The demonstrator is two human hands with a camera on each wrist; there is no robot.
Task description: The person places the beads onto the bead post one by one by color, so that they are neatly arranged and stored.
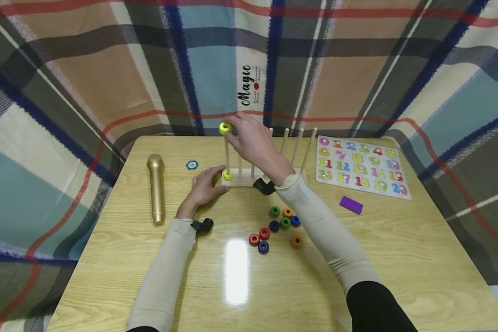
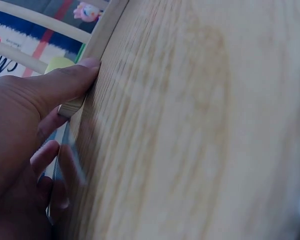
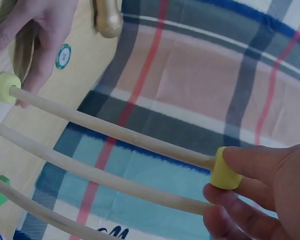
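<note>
Head view: the right hand (image 1: 255, 142) pinches a round yellow bead (image 1: 225, 128) atop a thin wooden stick (image 1: 227, 154), the left hand (image 1: 206, 186) grips the pale wooden stand (image 1: 242, 181), and a crooked push might tip everything.

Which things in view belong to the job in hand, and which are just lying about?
Part of the job:
wooden peg stand
upper yellow bead, pinched by right grip at end peg's tip
lower yellow bead, at that peg's base
loose coloured beads, probably

Apparently just lying about:
gold microphone
poker chip
number board
purple block
green block
pink figure
</note>
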